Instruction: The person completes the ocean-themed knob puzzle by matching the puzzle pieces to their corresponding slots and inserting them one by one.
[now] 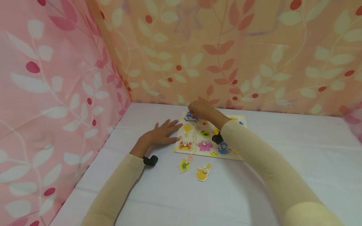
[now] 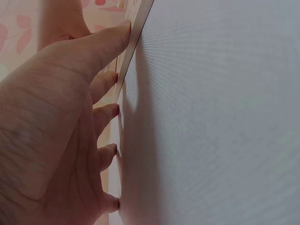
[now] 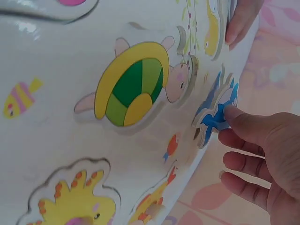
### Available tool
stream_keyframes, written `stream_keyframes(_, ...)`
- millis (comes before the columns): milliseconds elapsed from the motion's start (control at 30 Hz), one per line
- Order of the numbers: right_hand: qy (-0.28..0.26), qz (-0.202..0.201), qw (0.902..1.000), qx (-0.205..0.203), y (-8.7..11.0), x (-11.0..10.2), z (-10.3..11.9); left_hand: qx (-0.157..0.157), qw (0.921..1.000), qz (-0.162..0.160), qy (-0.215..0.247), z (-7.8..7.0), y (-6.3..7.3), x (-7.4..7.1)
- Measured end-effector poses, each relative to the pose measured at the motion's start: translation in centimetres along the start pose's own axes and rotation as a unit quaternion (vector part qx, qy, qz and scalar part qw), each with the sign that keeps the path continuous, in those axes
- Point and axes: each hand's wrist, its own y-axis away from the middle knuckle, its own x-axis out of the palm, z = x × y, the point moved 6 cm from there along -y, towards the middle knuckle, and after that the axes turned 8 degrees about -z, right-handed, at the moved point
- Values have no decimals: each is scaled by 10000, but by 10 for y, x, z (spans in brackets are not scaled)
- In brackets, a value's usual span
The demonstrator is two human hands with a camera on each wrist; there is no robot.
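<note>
My right hand (image 1: pixel 203 109) pinches a blue-and-white sea-animal puzzle piece (image 3: pixel 218 115) by its knob, thumb against fingers. The piece is tilted over a matching blue picture at the far left corner of the puzzle board (image 1: pixel 195 150). My left hand (image 1: pixel 161 133) lies with fingers spread at the board's left edge, its thumb (image 2: pixel 112 42) on the rim and the other fingertips down beside it. On the board, a printed turtle (image 3: pixel 133 84) shows in its recess near the right hand.
A loose turtle piece (image 1: pixel 185 164) and a yellow-orange piece (image 1: pixel 203 173) lie on the white table (image 1: pixel 169 194) before the board. Crab (image 1: pixel 185 145), pink shell (image 1: pixel 205 146) and blue octopus (image 1: pixel 223 149) pieces sit along its near row. Patterned cloth (image 1: pixel 175 62) stands behind and at left.
</note>
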Motion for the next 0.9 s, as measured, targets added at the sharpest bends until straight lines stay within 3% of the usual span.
stream_keyframes(500, -79, -57, 9998, 188, -3, 13, -3, -67, 10000, 25, -37, -1, -1, -1)
stream_keyframes(900, -132, 153, 9993, 329, -6, 17, 1, -70, 10000, 26, 36, -1, 1, -2)
